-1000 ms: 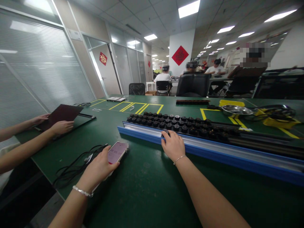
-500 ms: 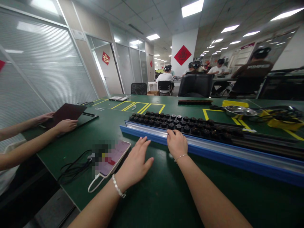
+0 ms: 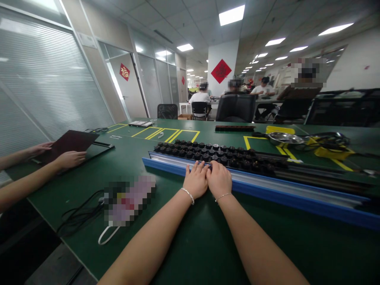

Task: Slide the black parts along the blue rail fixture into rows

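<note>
My left hand [image 3: 196, 181] lies over the near edge of a long blue rail [image 3: 297, 200] with a silver channel, its fingers stretched out and slightly apart. Right beside it, my right hand [image 3: 220, 180] has its fingers curled over the same rail. A small dark piece [image 3: 210, 167] shows between the fingertips of the two hands; its kind is too small to make out. Just behind the rail stand several rows of black round knob-like parts [image 3: 190, 152]. The undersides of both hands are hidden.
At left, a co-worker's hands [image 3: 71, 159] hold a dark flat panel [image 3: 71, 143] above a black frame [image 3: 103, 150]. A blurred phone [image 3: 133, 202] and black cable [image 3: 80, 213] lie nearer. A metal bowl [image 3: 285, 138] and yellow tray [image 3: 280, 130] sit far right.
My left hand has moved right and forward from beside the phone onto the rail, next to my right hand. My right hand stays at the rail. The view has shifted slightly.
</note>
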`<state>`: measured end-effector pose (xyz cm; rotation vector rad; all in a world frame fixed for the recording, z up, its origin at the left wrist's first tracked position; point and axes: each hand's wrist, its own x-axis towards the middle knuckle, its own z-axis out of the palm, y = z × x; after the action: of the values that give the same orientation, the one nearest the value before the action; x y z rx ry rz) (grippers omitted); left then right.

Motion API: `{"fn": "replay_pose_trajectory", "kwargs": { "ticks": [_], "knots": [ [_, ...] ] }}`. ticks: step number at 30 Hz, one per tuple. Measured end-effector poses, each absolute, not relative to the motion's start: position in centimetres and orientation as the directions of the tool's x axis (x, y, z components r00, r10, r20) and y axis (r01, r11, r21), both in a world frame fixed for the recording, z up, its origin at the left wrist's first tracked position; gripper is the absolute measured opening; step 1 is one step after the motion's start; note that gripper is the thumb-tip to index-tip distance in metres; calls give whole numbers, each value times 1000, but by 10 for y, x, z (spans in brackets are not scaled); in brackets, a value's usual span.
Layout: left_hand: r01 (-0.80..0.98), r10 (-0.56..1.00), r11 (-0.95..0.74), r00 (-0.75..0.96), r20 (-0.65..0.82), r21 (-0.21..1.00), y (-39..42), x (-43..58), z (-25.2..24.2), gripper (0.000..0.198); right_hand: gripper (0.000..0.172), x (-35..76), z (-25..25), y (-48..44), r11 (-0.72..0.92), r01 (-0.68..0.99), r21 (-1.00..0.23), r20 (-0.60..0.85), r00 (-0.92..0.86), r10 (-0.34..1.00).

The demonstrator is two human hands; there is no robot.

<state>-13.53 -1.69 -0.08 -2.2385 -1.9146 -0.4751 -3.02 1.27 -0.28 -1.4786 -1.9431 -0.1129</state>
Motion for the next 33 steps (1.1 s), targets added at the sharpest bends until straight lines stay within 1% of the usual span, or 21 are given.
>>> {"fn": "replay_pose_trajectory", "kwargs": {
  "ticks": [3, 7, 14, 21, 33],
  "knots": [
    [981, 925, -178, 141, 353, 74, -18, -133, -3, 47, 29, -24, -3, 13, 365, 877, -312, 560, -141, 816],
    [978, 906, -185, 130, 402, 99, -18, -134, -5, 46, 29, -20, -4, 13, 391, 872, -293, 569, -170, 805],
    [976, 886, -191, 127, 446, 103, -18, -135, -10, 46, 27, -22, -5, 13, 367, 878, -307, 579, -134, 804],
    [981, 902, -165, 110, 417, 99, -19, -132, -6, 45, 30, -11, -6, 12, 310, 892, -328, 574, -72, 815],
    [981, 894, -167, 106, 434, 103, -20, -131, -7, 45, 29, 11, -7, 11, 310, 902, -299, 575, -89, 813]
  ]
}}
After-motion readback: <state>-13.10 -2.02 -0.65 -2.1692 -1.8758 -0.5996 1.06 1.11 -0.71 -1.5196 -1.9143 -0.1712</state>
